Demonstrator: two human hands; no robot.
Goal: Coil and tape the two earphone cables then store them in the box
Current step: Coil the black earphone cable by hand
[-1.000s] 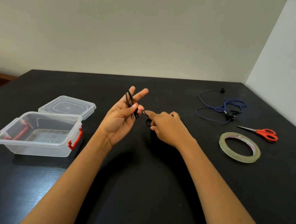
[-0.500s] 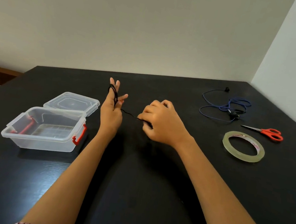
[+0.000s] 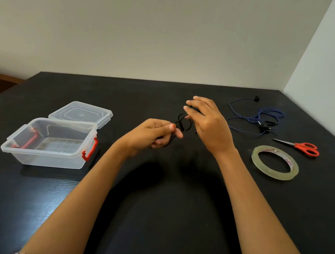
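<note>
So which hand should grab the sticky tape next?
Probably the right hand. The tape roll lies on its side of the table, and the left hand is pinching the black cable coil, so it likely needs to keep holding.

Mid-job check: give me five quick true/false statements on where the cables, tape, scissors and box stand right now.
1. The left hand pinches the black earphone cable. True.
2. The blue earphone cable is coiled and in the box. False: it lies loose on the table.
3. The storage box is closed. False: its lid lies behind it.
4. The tape roll lies flat near the red-handled scissors. True.
5. The right hand holds the scissors. False: it is at the black cable.
</note>
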